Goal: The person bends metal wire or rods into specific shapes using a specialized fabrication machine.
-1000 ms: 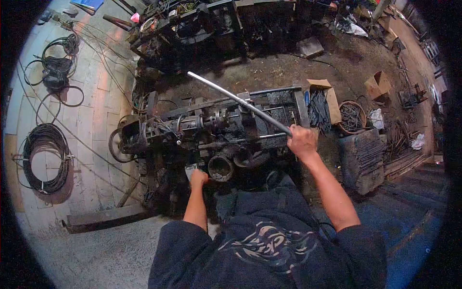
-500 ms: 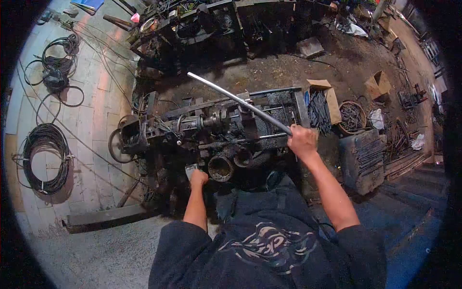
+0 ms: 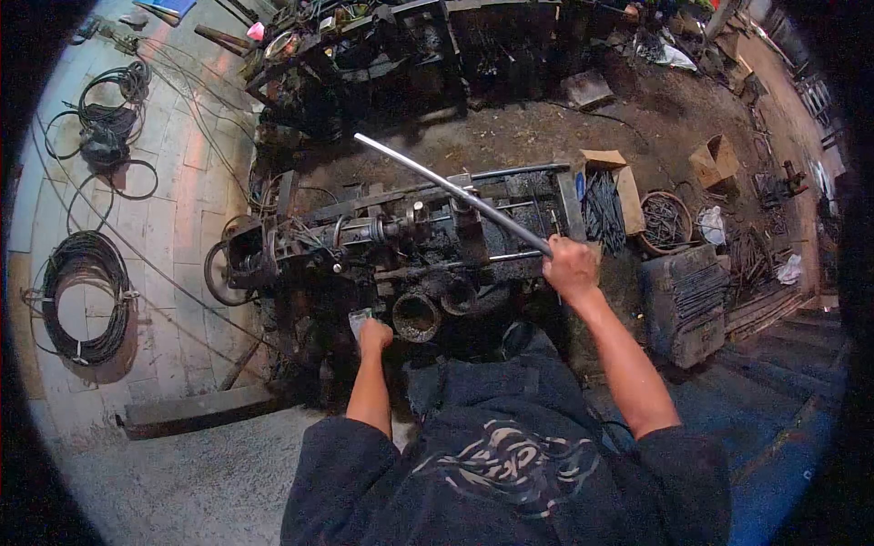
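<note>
The right hand (image 3: 572, 270) still grips the metal bar (image 3: 455, 191), fingers closed; left hand (image 3: 374, 337) curled, hold unclear; machine (image 3: 364, 231) newly shows a bright spot.

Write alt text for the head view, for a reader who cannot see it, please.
A person's right grip holds a long metal bar slanting over a grimy machine; the left grip is at a small pale piece. A cable coil lies on the floor at left.

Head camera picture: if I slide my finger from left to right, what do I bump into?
Big cable coil → left hand → round tube → right hand → round basket → small cardboard box.
</note>
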Available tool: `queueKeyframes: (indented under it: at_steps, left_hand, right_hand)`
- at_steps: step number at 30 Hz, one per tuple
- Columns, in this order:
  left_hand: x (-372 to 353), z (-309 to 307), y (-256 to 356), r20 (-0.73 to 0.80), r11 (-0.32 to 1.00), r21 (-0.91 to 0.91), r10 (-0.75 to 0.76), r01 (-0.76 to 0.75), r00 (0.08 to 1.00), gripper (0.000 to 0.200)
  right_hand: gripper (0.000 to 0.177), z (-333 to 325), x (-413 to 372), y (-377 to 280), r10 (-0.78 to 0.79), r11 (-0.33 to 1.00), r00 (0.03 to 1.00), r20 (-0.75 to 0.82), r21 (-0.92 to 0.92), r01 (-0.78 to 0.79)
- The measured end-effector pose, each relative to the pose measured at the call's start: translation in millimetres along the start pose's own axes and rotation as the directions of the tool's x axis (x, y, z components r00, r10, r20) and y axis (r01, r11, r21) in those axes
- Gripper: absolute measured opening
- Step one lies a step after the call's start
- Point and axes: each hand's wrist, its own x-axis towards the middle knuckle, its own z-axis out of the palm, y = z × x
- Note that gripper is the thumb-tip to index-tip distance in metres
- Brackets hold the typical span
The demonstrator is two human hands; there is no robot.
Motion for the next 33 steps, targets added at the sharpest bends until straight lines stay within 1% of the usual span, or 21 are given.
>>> queueKeyframes:
  at_steps: [2,4,8,10,11,13,20,22,23,25,29,31,33]
  left_hand:
    - [0.6,-1.8,1.3,0.011,1.000,0.012,0.015,-0.015,1.000,0.031]
    - [1.1,-1.2,2.9,0.020,0.999,0.007,-0.034,0.034,0.999,0.031]
    - [0.3,-0.9,3.2,0.007,0.999,0.031,-0.026,0.026,1.000,0.031]
    - [-2.8,0.8,2.9,-0.054,0.998,-0.044,-0.040,0.037,0.998,0.031]
    - [-2.1,-0.4,2.8,-0.054,0.998,-0.044,-0.039,0.036,0.998,0.031]
    - [1.4,-0.5,1.1,0.010,1.000,0.016,-0.009,0.009,1.000,0.032]
    - [-2.5,-1.8,1.6,-0.045,0.998,-0.043,-0.047,0.045,0.998,0.030]
    - [-2.1,-3.7,1.7,0.015,0.999,-0.028,-0.031,0.032,0.999,0.029]
    - [-3.3,-3.7,1.1,0.015,0.999,-0.028,-0.033,0.033,0.999,0.029]
    - [-5.5,-4.5,2.1,-0.024,1.000,-0.025,0.009,-0.010,1.000,0.029]
    - [-7.8,-5.7,3.3,-0.033,1.000,-0.020,0.019,-0.020,0.999,0.029]
    - [-9.6,-4.1,5.2,-0.065,0.998,-0.059,-0.036,0.032,0.997,0.028]
    - [-10.1,-5.8,7.0,-0.057,0.998,-0.047,-0.039,0.037,0.998,0.028]
  right_hand:
    - [0.016,-0.6,0.6,-0.5,-0.001,1.000,1.000,-0.007,-0.006,0.001]
    - [0.016,0.8,0.8,0.3,-0.002,1.000,1.000,-0.013,-0.014,0.002]
    - [0.015,7.2,-1.2,2.2,-0.016,1.000,1.000,-0.004,-0.010,0.016]
    - [0.014,5.7,-1.3,0.7,-0.032,0.999,0.999,-0.008,0.007,0.032]
    - [0.014,3.8,-1.1,-0.3,-0.032,0.999,0.999,0.001,0.008,0.032]
    - [0.013,2.6,-0.9,-1.1,-0.033,0.999,0.999,0.012,0.008,0.032]
    - [0.014,-1.7,0.8,-3.3,-0.013,1.000,1.000,0.013,0.001,0.013]
    - [0.014,-2.0,1.9,-2.5,-0.013,1.000,1.000,0.014,-0.004,0.013]
    - [0.014,-0.1,1.6,-1.6,-0.019,1.000,1.000,0.008,-0.011,0.019]
    - [0.015,2.1,1.9,-0.1,-0.025,0.999,1.000,0.001,-0.020,0.025]
    - [0.014,5.1,-0.2,-0.6,-0.027,0.999,1.000,-0.010,-0.028,0.027]
    - [0.015,4.0,0.1,-2.1,-0.029,0.999,1.000,-0.009,-0.034,0.028]
    - [0.015,1.5,0.3,-4.4,-0.016,0.999,1.000,0.017,-0.028,0.017]
